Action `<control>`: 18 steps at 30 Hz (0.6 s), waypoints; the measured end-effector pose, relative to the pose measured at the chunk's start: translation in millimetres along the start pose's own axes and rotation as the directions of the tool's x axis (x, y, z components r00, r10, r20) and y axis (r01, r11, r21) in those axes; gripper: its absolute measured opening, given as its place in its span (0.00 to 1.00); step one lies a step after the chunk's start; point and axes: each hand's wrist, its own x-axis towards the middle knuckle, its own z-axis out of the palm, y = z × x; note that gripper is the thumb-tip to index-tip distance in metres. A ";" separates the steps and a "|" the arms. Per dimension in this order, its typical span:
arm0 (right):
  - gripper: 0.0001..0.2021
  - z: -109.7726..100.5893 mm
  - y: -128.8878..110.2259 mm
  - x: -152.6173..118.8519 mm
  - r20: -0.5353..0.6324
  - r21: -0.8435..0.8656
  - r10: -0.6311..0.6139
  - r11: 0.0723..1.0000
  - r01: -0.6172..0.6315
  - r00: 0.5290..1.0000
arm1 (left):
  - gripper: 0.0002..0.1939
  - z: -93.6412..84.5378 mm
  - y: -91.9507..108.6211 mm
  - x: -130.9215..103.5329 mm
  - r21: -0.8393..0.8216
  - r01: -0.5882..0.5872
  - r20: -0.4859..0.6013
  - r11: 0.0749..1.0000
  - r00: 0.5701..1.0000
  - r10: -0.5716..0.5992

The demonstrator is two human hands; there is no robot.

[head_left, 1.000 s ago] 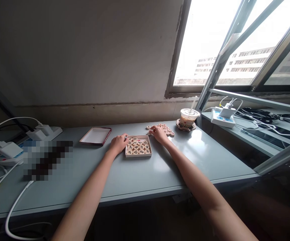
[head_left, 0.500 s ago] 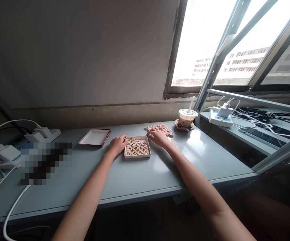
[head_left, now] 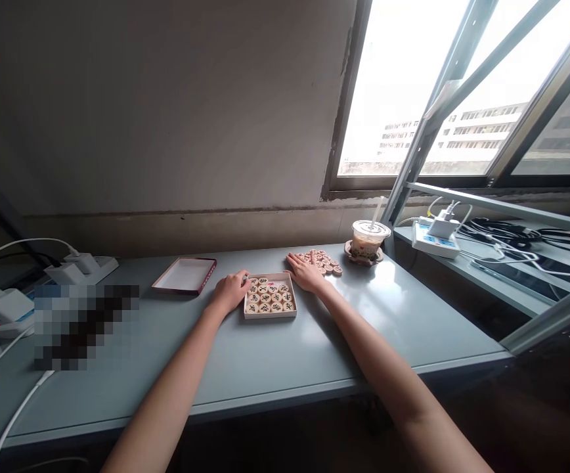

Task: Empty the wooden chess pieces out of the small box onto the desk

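Observation:
In the head view a shallow white box (head_left: pixel 270 315) holds rows of round Chinese chess pieces (head_left: pixel 264 298) with dark characters, and there is a gap in its back part. My left hand (head_left: pixel 230 293) grips the box's left wall near the back corner, fingers bent. Behind and right of the box lies a cluster of loose Chinese chess pieces (head_left: pixel 328 264) with reddish characters. Over the left part of this cluster my right hand (head_left: pixel 305 273) rests palm down, its fingers stretched out. The pieces beneath it are hidden.
Left of the box lies an open lid (head_left: pixel 182 274) with dark red sides. A drink cup (head_left: pixel 368 240) with a straw stands on a coaster at the back right. Power strips (head_left: pixel 84 266) and white cables occupy the left end. A metal shelf post (head_left: pixel 427 125) rises at right.
My right hand has shifted slightly left and flattened over the loose pieces, its fingers now straighter. My left hand stays at the box. The view has tilted a little.

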 end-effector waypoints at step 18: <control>0.17 -41.4 -51.2 -7.4 -0.065 0.114 -0.386 0.913 0.392 0.920 | 0.20 -0.1 -10.7 5.3 -0.221 -0.085 0.032 0.972 0.995 0.094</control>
